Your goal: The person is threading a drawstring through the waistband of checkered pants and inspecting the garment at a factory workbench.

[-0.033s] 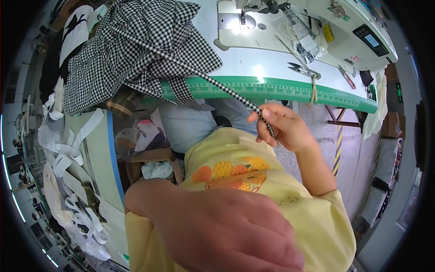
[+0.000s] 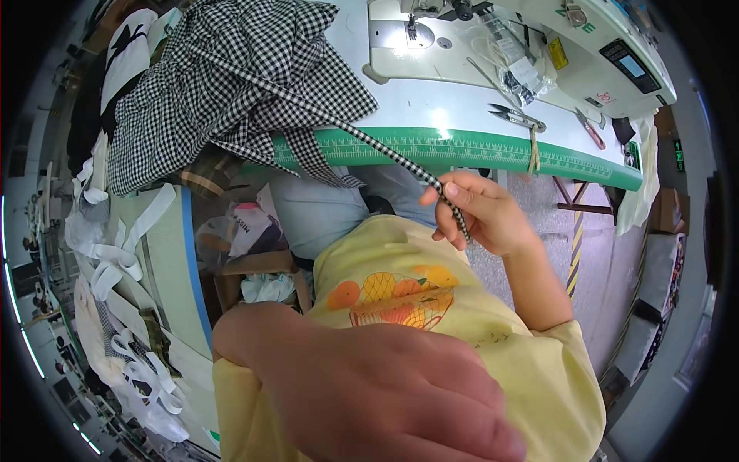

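Between thumb and fingers my right hand pinches a narrow black-and-white gingham fabric tie close to its end, and the short tip hangs below the fingers. The tie runs taut up and left to a bunched gingham cloth piece on the table's left. My left hand is large and close at the lower middle, in front of my yellow shirt. Its back faces up and its fingers curl down together. The fingertips, and anything in them, are hidden.
A sewing machine stands on the white table, whose front edge carries a green ruler strip. Thread snips and a pink-handled tool lie near it. White strips and scraps cover the left side surface; a carton sits below.
My left hand has shifted slightly to the right and down. My right hand and the tie are nearly unchanged.
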### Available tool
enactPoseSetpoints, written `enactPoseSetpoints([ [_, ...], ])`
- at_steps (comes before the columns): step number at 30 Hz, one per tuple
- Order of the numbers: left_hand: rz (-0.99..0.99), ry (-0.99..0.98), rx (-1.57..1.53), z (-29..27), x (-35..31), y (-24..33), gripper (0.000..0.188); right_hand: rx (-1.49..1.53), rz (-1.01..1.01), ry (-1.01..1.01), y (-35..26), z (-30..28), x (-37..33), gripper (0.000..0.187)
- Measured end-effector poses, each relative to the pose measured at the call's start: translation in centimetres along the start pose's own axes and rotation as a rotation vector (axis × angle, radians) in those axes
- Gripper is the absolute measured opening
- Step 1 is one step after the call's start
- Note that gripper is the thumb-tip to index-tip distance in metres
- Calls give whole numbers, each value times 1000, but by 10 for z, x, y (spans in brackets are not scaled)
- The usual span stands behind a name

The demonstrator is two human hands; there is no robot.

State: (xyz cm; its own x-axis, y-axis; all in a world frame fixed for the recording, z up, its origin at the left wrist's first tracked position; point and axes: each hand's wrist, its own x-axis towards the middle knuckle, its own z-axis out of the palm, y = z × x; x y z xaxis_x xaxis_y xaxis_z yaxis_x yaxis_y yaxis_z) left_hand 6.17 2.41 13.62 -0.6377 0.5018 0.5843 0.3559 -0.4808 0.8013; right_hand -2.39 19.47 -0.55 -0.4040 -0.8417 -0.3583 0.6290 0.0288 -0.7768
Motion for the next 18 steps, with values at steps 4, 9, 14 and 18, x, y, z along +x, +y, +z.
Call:
enactPoseSetpoints([
  [4,439,250,228,30,3,-32,13,-25,-20,-5,-4,6,6,30],
  [9,203,225,436,13,-54,-32,15,-129,-52,10,-6,3,6,26],
  [14,-334,470,966,-3,-112,-64,7,-199,-53,21,5,-6,3,21],
  [18,-328,1527,628,-34,-174,-89,16,-245,4,5,28,-9,6,20],
])
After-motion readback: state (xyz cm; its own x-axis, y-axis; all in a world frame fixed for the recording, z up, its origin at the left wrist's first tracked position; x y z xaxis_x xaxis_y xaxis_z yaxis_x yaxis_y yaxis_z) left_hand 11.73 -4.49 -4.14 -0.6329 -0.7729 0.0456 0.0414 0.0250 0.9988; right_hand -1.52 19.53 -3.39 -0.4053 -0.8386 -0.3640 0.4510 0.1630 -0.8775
